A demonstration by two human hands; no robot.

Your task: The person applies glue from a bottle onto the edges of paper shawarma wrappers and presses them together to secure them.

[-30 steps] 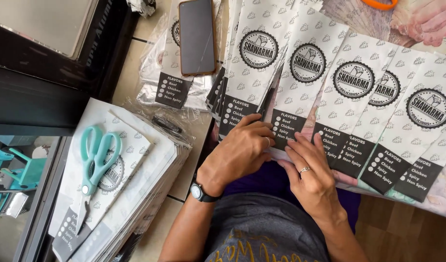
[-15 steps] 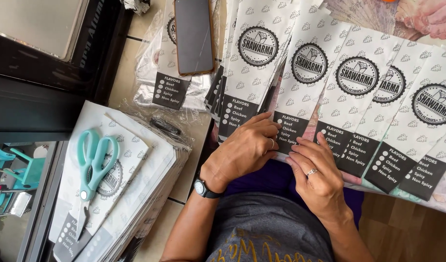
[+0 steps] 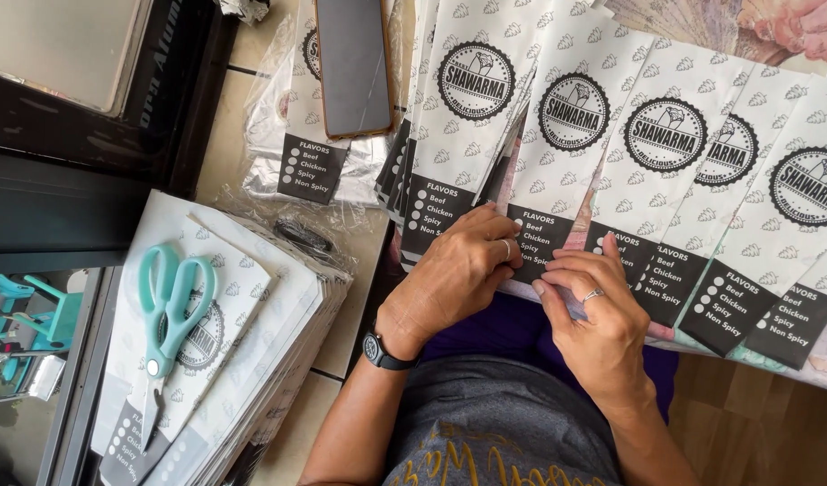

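— Under our fingertips, what's there?

— One printed paper sleeve [image 3: 557, 135]; our left hand [image 3: 454, 274] and right hand [image 3: 602, 319] lie knuckles-up, fingers curled, pinching its dark lower edge.

— And beyond?

— More sleeves fanned rightward; leftward, teal scissors [image 3: 166, 310] on a stack [image 3: 251, 360], tiled floor [image 3: 350, 297].

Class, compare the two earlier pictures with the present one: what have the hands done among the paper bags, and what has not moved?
Both hands drew closer together. The left hand and right hand now pinch the dark bottom edge of the same paper bag with their fingers. The scissors on the stack of bags and the phone stayed put.
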